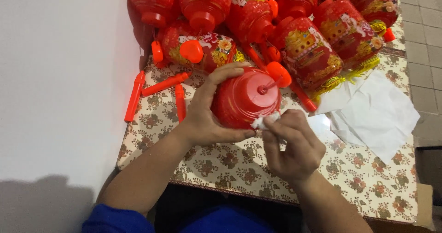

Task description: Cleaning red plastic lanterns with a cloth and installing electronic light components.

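My left hand (208,112) wraps around a round red plastic lantern (244,99), holding it just above the table with its flat end and orange stem facing me. My right hand (291,143) pinches a small white wad of tissue (265,121) against the lantern's lower right edge. An orange round cap (279,73) sticks out beyond the lantern's stem.
Many red and gold patterned lanterns (307,53) are heaped at the far side of the floral-cloth table (239,168). Loose orange stick handles (165,84) lie at the left, by a white wall (60,85). White tissue sheets (373,108) lie at the right. Tiled floor is beyond.
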